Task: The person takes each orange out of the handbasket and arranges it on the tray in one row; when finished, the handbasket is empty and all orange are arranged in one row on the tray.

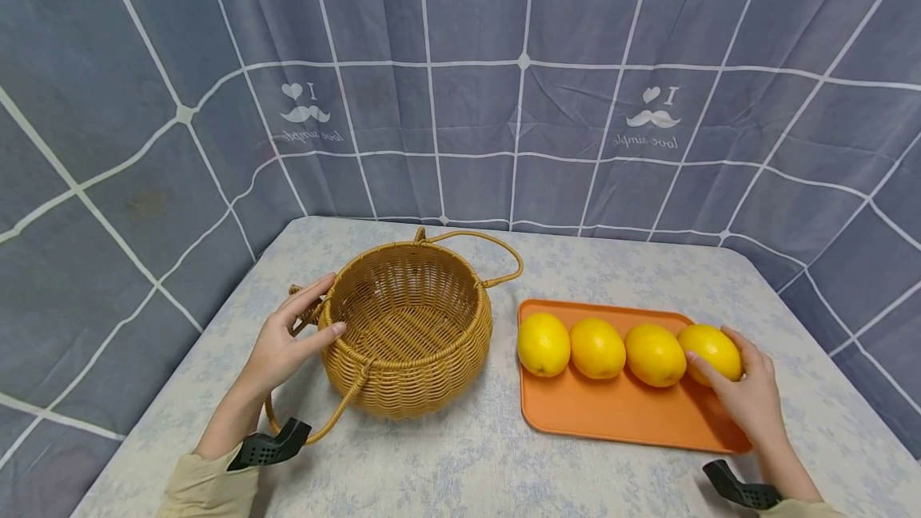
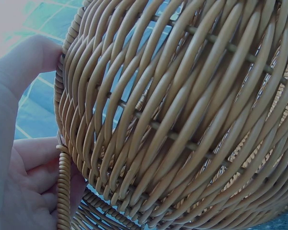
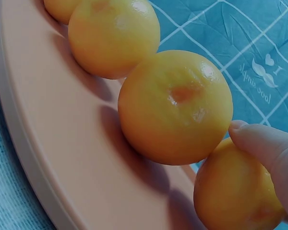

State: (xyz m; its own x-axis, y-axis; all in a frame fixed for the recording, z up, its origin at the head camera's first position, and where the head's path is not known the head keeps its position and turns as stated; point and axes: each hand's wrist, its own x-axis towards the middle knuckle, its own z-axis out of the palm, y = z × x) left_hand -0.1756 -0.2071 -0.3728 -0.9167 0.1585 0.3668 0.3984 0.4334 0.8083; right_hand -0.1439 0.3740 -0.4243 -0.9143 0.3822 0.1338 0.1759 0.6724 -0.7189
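A round wicker basket (image 1: 424,390) stands left of the middle, with nothing inside it. My left hand (image 1: 281,350) grips its left rim, thumb on the front side and fingers farther back. The thumb (image 2: 38,57) meets the braided edge in the left wrist view, while the fingers lie partly behind a wrapped handle. On an orange tray (image 1: 597,414), several lemons lie in a row. My right hand (image 1: 755,394) holds the rightmost lemon (image 1: 712,348), thumb on its near left side and fingers at its far right. The neighbouring lemon (image 3: 175,108) sits close beside the thumb.
One basket handle (image 1: 504,254) sticks out toward the back right; the other handle (image 1: 334,426) hangs over the front left, near my left wrist. Grey gridded curtains (image 1: 475,110) enclose the back and sides of the pale patterned table (image 1: 446,470).
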